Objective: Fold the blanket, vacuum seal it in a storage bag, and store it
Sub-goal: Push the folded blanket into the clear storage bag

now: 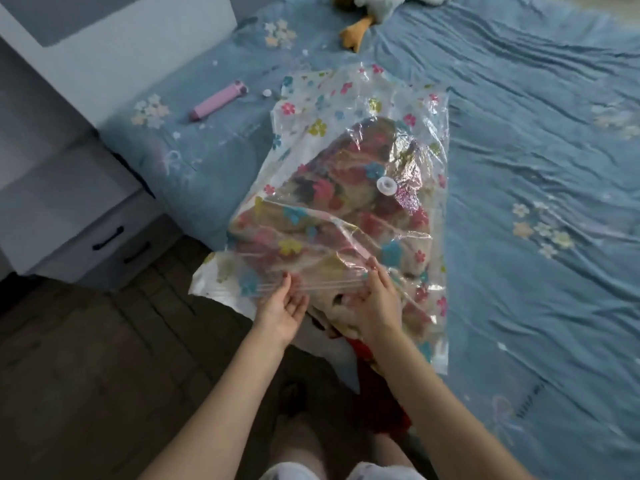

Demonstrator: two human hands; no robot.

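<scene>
A clear storage bag (349,109) printed with coloured flowers lies on the bed's near corner, its mouth hanging over the edge toward me. Inside it is the folded floral blanket (332,209), and a round white valve (386,185) sits on the bag's top face. My left hand (284,306) pinches the bag's zip strip (322,284) near its left part, thumb on top. A little further right, my right hand (372,299) pinches the same strip. Part of the blanket shows below the mouth, between my hands.
A pink hand pump (218,100) and a small white cap (266,92) lie on the blue flowered sheet (519,150) at the back left. A plush duck (367,15) rests at the top. A white nightstand with drawers (86,216) stands left of the bed over dark wood floor.
</scene>
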